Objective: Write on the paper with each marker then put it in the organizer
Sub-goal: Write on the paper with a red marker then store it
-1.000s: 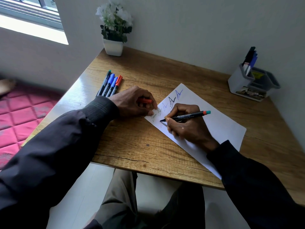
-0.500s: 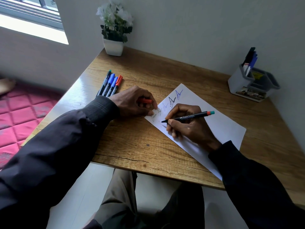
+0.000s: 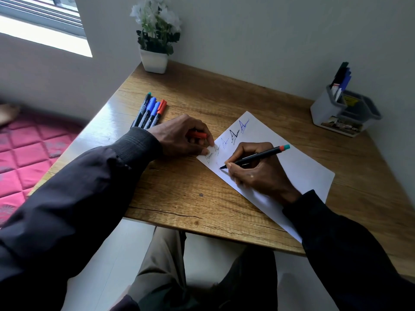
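A white sheet of paper (image 3: 289,158) lies slanted on the wooden desk, with several scribbles along its upper left edge. My right hand (image 3: 258,171) grips a black marker (image 3: 256,157) with an orange and teal end, its tip touching the paper. My left hand (image 3: 184,138) holds an orange cap (image 3: 197,134) in curled fingers while its fingertips press the paper's corner. Several capped markers (image 3: 150,112) lie side by side at the desk's left. The grey organizer (image 3: 343,113) stands at the back right with markers in it.
A white pot with a flowering plant (image 3: 155,41) stands at the desk's back left corner. The wall runs behind the desk (image 3: 179,198). A pink quilted mat (image 3: 24,153) lies on the floor at the left. My legs are under the front edge.
The marker's tip has moved down and left along the paper's edge, and my right hand shifted slightly with it. My left hand has stayed in place.
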Demonstrator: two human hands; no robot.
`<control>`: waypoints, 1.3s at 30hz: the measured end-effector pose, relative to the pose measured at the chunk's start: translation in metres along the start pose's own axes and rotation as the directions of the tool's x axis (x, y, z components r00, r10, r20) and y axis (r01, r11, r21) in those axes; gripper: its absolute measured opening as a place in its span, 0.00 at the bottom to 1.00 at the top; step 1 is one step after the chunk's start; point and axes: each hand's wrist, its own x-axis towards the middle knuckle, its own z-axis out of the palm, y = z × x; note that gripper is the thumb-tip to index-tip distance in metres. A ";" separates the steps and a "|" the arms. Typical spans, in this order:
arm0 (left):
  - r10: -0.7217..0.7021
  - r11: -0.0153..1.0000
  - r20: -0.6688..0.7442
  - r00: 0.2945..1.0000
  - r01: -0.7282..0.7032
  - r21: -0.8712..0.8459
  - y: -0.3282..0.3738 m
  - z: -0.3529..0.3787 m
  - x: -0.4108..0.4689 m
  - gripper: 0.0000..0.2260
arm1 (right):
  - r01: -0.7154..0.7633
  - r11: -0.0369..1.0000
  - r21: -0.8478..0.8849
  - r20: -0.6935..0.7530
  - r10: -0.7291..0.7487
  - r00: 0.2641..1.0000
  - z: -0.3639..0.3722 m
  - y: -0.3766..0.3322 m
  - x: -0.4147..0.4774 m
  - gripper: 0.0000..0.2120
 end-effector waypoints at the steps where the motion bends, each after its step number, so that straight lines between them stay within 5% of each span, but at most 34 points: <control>1: -0.003 1.000 0.001 1.000 0.003 -0.003 0.000 0.000 0.000 0.13 | 0.001 1.000 -0.004 0.000 -0.001 1.000 0.000 0.000 0.000 0.04; 39: 0.011 1.000 -0.013 1.000 -0.011 0.008 -0.006 0.002 0.003 0.13 | -0.087 0.989 0.123 -0.171 0.107 0.980 0.006 0.003 0.000 0.07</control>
